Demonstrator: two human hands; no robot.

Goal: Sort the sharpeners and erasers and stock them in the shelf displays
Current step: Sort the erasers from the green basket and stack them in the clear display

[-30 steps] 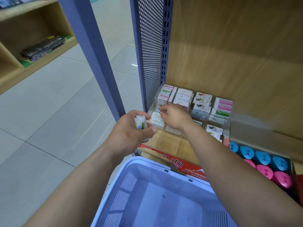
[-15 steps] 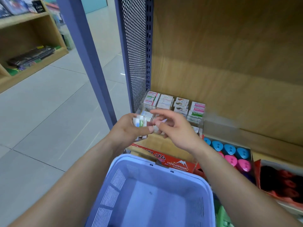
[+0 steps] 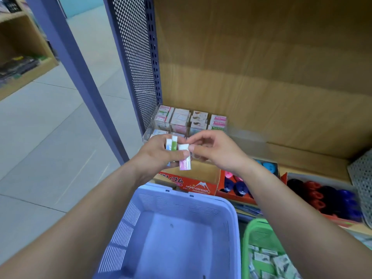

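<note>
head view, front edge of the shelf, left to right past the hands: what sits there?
Red Hard Eraser box → orange box of pink and dark blue sharpeners → box of red and dark blue sharpeners → perforated metal panel at the frame's right edge.

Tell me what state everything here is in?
Left hand, grips several erasers.
Right hand, pinches the pink eraser by its end.
Pink eraser, upright between both hands.
Clear display, partly stocked.
Green basket, holds small packets.
Orange box, open, sharpeners inside.
</note>
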